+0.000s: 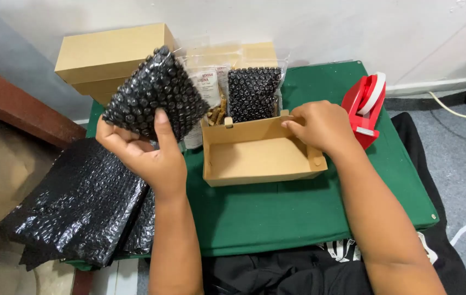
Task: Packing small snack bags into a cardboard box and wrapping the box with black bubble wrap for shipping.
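My left hand (146, 151) holds up a packet wrapped in black bubble wrap (155, 95), thumb pressed on its lower edge. My right hand (319, 125) grips the right wall of an open, empty brown cardboard box (254, 158) that sits on the green table top (298, 213). Behind the box stands another black bubble-wrapped packet (253, 93) beside clear packets of brown sticks (211, 93).
A stack of closed brown cardboard boxes (107, 54) stands at the back left. A pile of black bubble wrap sheets (80, 202) lies at the table's left edge. A red tape dispenser (365, 106) sits at the right. Black cloth (276, 273) hangs below the front edge.
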